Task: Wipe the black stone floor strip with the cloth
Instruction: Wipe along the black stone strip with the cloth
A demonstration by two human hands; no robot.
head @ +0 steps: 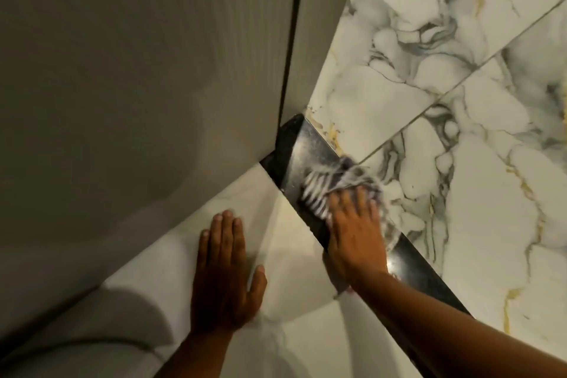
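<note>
A glossy black stone floor strip (302, 152) runs diagonally from the wall corner at centre down to the lower right. A striped grey-and-white cloth (319, 187) lies blurred across the strip. My right hand (356, 233) presses flat on the cloth's near part, fingers spread, covering the strip there. My left hand (225, 273) rests flat on the pale floor tile (285, 255) to the left of the strip, fingers together, holding nothing.
A beige wall panel (138, 70) with a dark vertical seam (291, 49) fills the upper left and meets the strip's far end. White marble tiles (445, 70) with grey and gold veins spread to the right of the strip.
</note>
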